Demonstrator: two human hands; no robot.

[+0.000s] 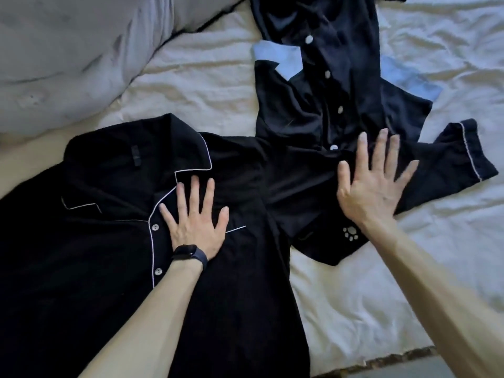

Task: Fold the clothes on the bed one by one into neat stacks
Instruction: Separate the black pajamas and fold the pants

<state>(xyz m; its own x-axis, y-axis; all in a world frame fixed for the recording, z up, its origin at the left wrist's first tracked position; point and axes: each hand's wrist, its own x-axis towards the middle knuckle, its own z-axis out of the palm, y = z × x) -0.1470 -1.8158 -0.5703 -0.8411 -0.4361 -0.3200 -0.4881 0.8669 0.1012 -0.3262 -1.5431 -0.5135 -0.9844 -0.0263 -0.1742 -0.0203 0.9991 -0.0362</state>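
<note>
A: While the black shirt lies flat on the bed, where are the hands?
B: The left hand presses its chest, fingers spread; the right hand presses its sleeve, fingers spread too.

black piped shirt flat on bed — navy shirt crumpled

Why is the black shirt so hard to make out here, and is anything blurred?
Head view: dim, bluish light swallows the folds of the black shirt; only its white piping stands out. Same view: the right hand looks slightly smeared by motion, the left hand sharper.
</note>
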